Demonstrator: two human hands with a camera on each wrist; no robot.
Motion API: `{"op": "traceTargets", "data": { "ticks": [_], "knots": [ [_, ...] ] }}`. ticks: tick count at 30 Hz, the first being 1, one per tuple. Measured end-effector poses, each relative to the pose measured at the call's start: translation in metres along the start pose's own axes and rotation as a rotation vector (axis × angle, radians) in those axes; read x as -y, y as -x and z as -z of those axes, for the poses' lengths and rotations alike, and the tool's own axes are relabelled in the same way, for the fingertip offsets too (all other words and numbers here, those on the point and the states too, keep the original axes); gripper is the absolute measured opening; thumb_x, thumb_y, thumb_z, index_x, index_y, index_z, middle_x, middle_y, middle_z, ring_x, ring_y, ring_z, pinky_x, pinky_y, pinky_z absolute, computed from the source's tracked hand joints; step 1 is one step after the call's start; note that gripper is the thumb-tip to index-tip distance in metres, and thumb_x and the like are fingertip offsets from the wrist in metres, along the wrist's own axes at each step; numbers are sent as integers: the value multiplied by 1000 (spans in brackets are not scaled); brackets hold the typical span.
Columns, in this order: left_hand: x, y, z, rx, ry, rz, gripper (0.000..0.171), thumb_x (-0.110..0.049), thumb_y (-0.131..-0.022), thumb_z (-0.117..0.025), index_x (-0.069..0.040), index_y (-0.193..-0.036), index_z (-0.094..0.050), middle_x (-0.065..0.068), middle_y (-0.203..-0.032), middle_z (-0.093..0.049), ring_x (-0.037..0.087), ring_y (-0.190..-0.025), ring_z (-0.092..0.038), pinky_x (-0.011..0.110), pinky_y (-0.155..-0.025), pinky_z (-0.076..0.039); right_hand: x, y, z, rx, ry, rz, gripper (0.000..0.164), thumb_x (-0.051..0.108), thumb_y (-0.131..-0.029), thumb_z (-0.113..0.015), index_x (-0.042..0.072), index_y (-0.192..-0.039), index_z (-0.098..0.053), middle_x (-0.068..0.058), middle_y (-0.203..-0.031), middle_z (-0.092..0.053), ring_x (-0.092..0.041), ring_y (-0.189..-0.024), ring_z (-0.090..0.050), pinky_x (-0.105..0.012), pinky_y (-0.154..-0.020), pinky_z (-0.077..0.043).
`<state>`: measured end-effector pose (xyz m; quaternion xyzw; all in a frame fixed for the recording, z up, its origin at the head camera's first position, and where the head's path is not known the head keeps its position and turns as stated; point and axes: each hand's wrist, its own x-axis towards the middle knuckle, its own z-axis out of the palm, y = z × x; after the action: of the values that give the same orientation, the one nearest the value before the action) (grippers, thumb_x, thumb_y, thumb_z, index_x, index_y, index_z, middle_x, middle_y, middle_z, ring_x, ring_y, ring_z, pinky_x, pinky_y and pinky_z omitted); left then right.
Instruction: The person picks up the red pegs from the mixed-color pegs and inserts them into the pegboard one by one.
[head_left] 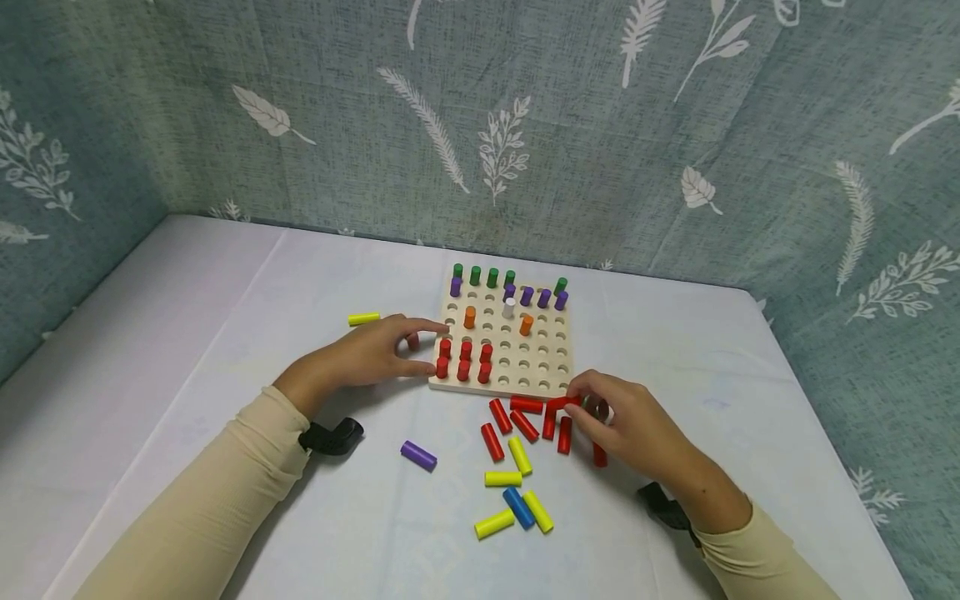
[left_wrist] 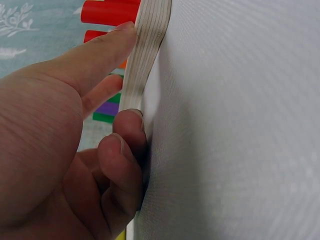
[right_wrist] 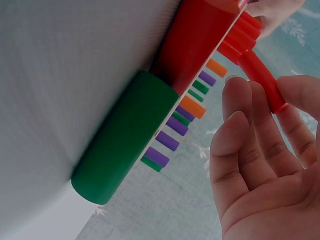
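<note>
Sleeves (head_left: 210, 500) lie nearest; right hand (head_left: 628, 419) pinches a red peg (right_wrist: 260, 77) pointing roughly left-right, board (head_left: 513, 355) far-left of it; left hand (head_left: 371, 354), thumb and forefinger apart, touches board's left edge.

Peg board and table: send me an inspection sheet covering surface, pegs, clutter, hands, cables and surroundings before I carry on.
Surface: table covered in pale cloth.
Job's things: peg board holds standing red pegs, green pegs, purple pegs, orange pegs and one white peg.
Clutter: loose red pegs, yellow pegs, a blue peg and a loose purple peg lie in front; a lone yellow peg lies left of the board; a loose green peg shows in the right wrist view.
Left hand: at the board's left edge.
Right hand: pinches a red peg.
Cables: nothing seen.
Surroundings: leaf-print curtain behind and at both sides.
</note>
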<state>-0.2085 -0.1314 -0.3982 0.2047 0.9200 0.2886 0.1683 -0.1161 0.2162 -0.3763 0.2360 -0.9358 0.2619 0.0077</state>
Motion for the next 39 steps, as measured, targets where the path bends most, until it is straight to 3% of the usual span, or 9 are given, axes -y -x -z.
{"op": "traceTargets", "data": {
  "ticks": [18, 32, 39],
  "knots": [
    [1, 0, 2, -11, -6, -43, 68, -32, -85, -80, -26, -146, -52, 6, -111, -62, 22, -100, -53, 35, -82, -44, 6, -1, 0, 35, -7, -14, 21, 17, -89, -76, 16, -106, -65, 10, -90, -67, -5, -73, -55, -20, -63, -51],
    [1, 0, 1, -8, -5, -24, 68, -33, -85, -81, -29, -146, -52, 6, -114, -62, 22, -102, -53, 37, -85, -45, 7, 0, -2, 50, -15, -13, 23, 17, -88, -77, 16, -108, -65, 9, -92, -68, -4, -72, -55, -19, -63, -51],
    [2, 0, 1, -10, -2, -47, 67, -33, -85, -80, -25, -146, -53, 7, -113, -63, 22, -101, -54, 38, -84, -44, 7, 0, -3, 62, -13, -20, 23, 17, -88, -77, 15, -108, -65, 9, -92, -69, -4, -72, -55, -19, -62, -51]
  ]
}}
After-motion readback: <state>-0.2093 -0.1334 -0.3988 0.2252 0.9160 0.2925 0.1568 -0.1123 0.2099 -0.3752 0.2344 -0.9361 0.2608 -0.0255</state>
